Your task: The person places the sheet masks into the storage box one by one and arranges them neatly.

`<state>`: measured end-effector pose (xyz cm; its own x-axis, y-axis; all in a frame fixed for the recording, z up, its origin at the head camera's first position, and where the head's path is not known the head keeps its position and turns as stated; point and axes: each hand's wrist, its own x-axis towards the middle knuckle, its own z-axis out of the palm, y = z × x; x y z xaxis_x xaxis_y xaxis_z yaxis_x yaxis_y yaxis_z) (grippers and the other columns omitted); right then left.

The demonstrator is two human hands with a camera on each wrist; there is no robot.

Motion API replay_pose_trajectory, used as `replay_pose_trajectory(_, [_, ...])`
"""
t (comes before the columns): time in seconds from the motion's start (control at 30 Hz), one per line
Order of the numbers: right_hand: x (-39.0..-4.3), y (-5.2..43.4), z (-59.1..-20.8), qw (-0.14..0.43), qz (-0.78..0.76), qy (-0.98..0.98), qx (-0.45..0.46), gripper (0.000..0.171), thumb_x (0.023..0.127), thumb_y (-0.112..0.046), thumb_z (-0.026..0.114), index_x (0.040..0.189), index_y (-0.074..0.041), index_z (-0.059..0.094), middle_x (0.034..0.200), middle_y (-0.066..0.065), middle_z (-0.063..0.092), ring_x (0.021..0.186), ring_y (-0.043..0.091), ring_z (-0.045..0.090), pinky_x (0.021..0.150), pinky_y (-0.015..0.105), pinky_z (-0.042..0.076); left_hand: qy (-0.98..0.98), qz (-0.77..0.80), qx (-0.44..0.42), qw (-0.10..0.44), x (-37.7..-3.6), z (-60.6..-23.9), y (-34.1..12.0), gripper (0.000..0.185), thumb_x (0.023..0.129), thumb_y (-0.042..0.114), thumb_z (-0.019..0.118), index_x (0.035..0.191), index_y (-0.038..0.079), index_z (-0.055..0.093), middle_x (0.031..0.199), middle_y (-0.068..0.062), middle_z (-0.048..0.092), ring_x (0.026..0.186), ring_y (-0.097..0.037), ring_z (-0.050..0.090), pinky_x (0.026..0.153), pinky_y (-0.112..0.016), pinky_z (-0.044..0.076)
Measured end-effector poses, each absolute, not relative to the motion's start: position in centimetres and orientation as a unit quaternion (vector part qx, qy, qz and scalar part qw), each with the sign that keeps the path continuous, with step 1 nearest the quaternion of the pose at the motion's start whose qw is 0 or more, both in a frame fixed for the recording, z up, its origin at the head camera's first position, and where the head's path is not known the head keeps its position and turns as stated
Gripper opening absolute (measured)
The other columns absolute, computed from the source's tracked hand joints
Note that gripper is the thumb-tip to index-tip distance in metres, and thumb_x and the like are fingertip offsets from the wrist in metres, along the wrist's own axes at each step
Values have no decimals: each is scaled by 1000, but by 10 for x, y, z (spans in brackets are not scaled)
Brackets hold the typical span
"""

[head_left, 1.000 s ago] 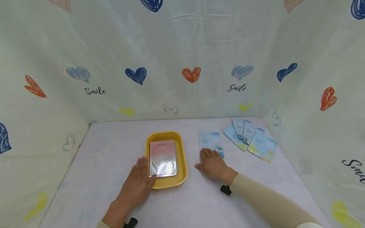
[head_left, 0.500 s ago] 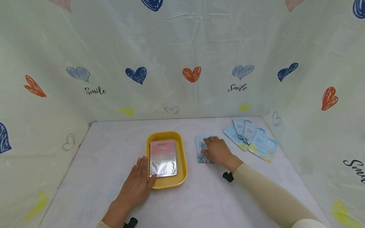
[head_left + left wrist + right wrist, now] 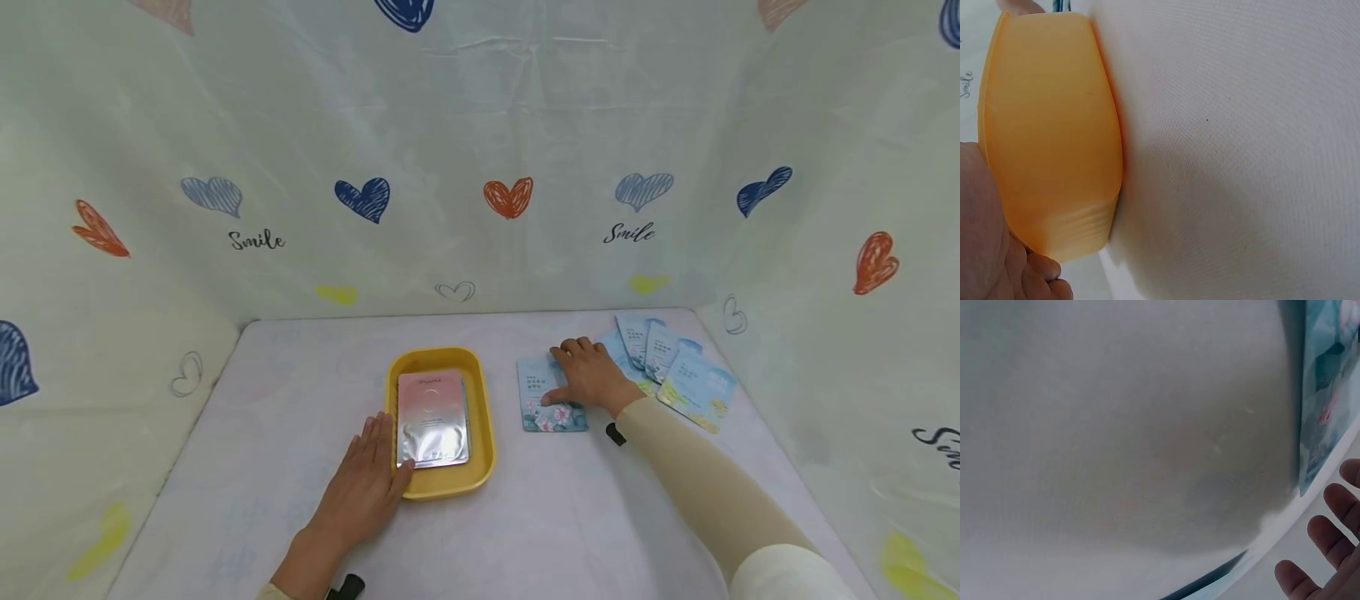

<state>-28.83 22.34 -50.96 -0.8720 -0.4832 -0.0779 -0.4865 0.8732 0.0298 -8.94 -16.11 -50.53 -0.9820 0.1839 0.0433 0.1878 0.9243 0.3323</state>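
Observation:
A pink-and-silver mask sachet [image 3: 432,417] lies in the yellow tray [image 3: 446,483], over another packet whose edge shows on its right. My left hand [image 3: 358,483] rests along the tray's left rim, fingers straight, with the thumb at the near left corner. In the left wrist view its fingertips touch the rim of the tray [image 3: 1054,125]. My right hand [image 3: 592,373], fingers spread, is over the right side of a blue flowered mask sachet [image 3: 553,417] and covers part of it. In the right wrist view the fingers [image 3: 1332,540] are apart and grip nothing.
Several light-blue sachets [image 3: 697,387] lie fanned out at the table's back right, just beyond my right hand. A white cloth covers the table [image 3: 300,375]. Curtain walls [image 3: 450,125] with printed hearts stand at the back and both sides.
My right hand has moved away and to the right, uncovering more of the flowered sachet, which has shifted a little toward me. My left hand and the tray stay in place.

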Motion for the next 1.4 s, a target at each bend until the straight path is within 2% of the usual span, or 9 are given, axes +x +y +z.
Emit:
replay_pose_trajectory(0.2, [-291, 225, -512, 54, 25, 966, -250, 105, 81, -82, 69, 154, -8, 51, 149, 17, 53, 139, 41, 46, 114, 63, 41, -981, -171, -94, 6, -90, -505, -160, 81, 110, 41, 52, 163, -11, 20, 169, -31, 28, 159, -46, 25, 126, -62, 28])
replay_pose_trajectory(0.47, [-293, 225, -510, 58, 18, 968, -244, 101, 79, -81, 72, 142, -4, 58, 134, 16, 55, 120, 34, 47, 109, 57, 43, -980, -173, -94, 3, -90, -505, -159, 81, 110, 42, 51, 164, -10, 19, 169, -30, 28, 159, -46, 24, 127, -63, 27])
replay_pose_trajectory(0.67, [-295, 224, -513, 54, 8, 973, -226, 104, 75, -83, 75, 137, -3, 56, 133, 17, 58, 119, 35, 50, 108, 57, 45, -981, -173, -89, -3, -90, -504, -159, 81, 110, 42, 51, 164, -10, 19, 169, -30, 27, 159, -46, 24, 127, -63, 27])
replay_pose_trajectory(0.83, [-294, 223, -508, 60, -33, 976, -208, 96, 75, -76, 81, 134, -6, 52, 117, 13, 66, 97, 28, 60, 88, 48, 56, -982, -169, -84, -9, -90, -505, -158, 82, 110, 41, 52, 164, -10, 17, 170, -30, 27, 159, -46, 24, 127, -62, 27])
replay_pose_trajectory(0.97, [-290, 220, -499, 68, -103, 974, -191, 88, 81, -57, 88, 142, -6, 49, 120, 14, 63, 86, 23, 60, 78, 41, 60, -982, -169, -85, -10, -90, -505, -159, 82, 110, 41, 52, 164, -10, 18, 169, -31, 27, 159, -46, 24, 127, -63, 27])
replay_pose_trajectory(1.1, [-285, 216, -491, 60, -160, 970, -173, 82, 88, -36, 87, 153, -10, 45, 128, 20, 56, 85, 25, 61, 79, 41, 61, -981, -171, -89, -6, -90, -504, -159, 81, 110, 41, 52, 164, -11, 18, 169, -31, 27, 159, -46, 24, 127, -63, 27])
replay_pose_trajectory(1.17, [-283, 214, -486, 61, -190, 967, -160, 80, 92, -28, 85, 158, -14, 43, 131, 22, 55, 89, 27, 61, 84, 43, 61, -981, -172, -90, -3, -90, -504, -159, 81, 110, 40, 52, 163, -11, 18, 169, -31, 28, 159, -46, 24, 126, -63, 27])
replay_pose_trajectory(1.33, [-280, 212, -480, 64, -244, 958, -140, 77, 96, -19, 78, 163, -19, 39, 143, 23, 60, 116, 36, 64, 105, 57, 54, -981, -172, -90, -4, -90, -503, -160, 81, 110, 40, 52, 163, -11, 19, 168, -31, 28, 159, -46, 24, 126, -63, 27])
replay_pose_trajectory(1.4, [-279, 212, -481, 65, -257, 954, -137, 75, 97, -18, 76, 162, -18, 39, 148, 22, 60, 124, 37, 63, 109, 59, 51, -981, -173, -89, -5, -90, -503, -160, 81, 110, 40, 52, 163, -11, 18, 169, -31, 28, 159, -46, 24, 126, -63, 28])
